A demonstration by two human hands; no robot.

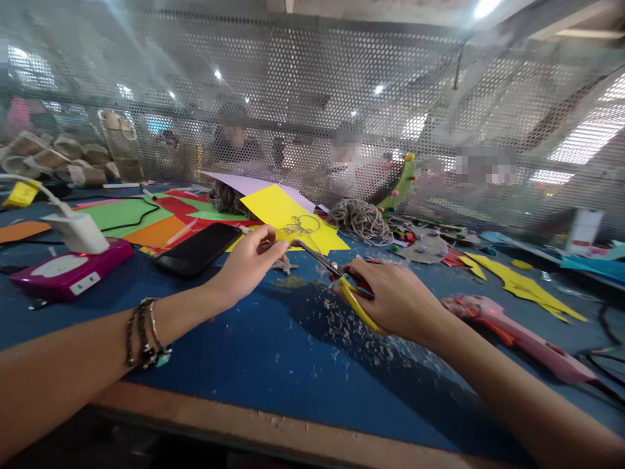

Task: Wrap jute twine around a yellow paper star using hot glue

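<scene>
My right hand point(390, 296) grips a pair of scissors point(319, 257) with a yellow handle, the blades pointing left toward my other hand. My left hand point(249, 257) is closed in a pinch by the blade tips. A thin grey string point(303, 225) runs in loops from these fingers over a yellow foam-like sheet point(273, 205) behind. Exactly how the string sits between the fingers and blades is hard to see. Just beyond the sheet lies a tangled heap of grey string point(360, 220). Below the left fingers a small grey star-shaped piece point(284, 266) rests on the blue table point(234, 365).
A black phone point(198, 249) and a purple power strip point(73, 268) with a white charger point(75, 228) stand left. At right are a pink glue gun point(527, 339) and yellow scraps point(527, 283). A perforated metal screen point(303, 85) closes the back. Small clippings litter the tabletop.
</scene>
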